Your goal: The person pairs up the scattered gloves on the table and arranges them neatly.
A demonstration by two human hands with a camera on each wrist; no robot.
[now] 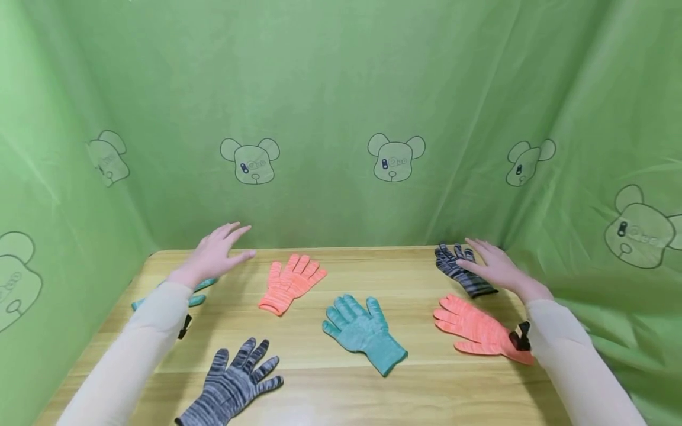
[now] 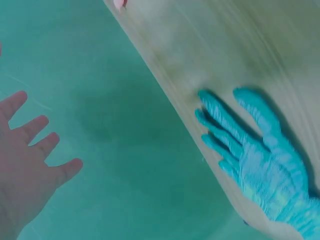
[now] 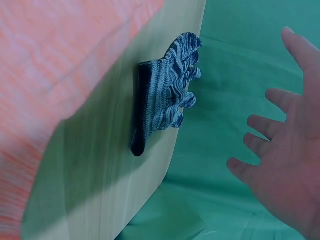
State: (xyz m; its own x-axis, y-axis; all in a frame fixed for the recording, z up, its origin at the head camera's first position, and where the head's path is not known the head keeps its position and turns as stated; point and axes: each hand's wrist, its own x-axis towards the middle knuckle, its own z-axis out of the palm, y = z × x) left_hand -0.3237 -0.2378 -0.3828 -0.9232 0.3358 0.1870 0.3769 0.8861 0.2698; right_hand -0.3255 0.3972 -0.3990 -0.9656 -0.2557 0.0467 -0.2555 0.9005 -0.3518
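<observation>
My left hand [image 1: 214, 255] is held over the far left of the table with fingers spread, holding nothing. Beneath that forearm lies a teal glove [image 2: 270, 170], partly hidden in the head view. My right hand [image 1: 495, 266] hovers at the far right, fingers extended, overlapping a dark grey striped glove [image 1: 462, 273]. An orange glove [image 1: 474, 328] lies below the right wrist, its cuff partly covered by a black strap piece. Between the hands, another orange glove [image 1: 292, 283] and a teal glove [image 1: 364, 331] lie flat. A second grey striped glove [image 1: 230, 384] rests at the front left.
The wooden table [image 1: 415, 396] has its far edge against a green curtain [image 1: 319, 77] printed with bear heads. More green cloth [image 1: 629, 331] hangs along the right side, and the same cloth closes off the left. A black strap piece [image 1: 185, 326] sits under the left wrist.
</observation>
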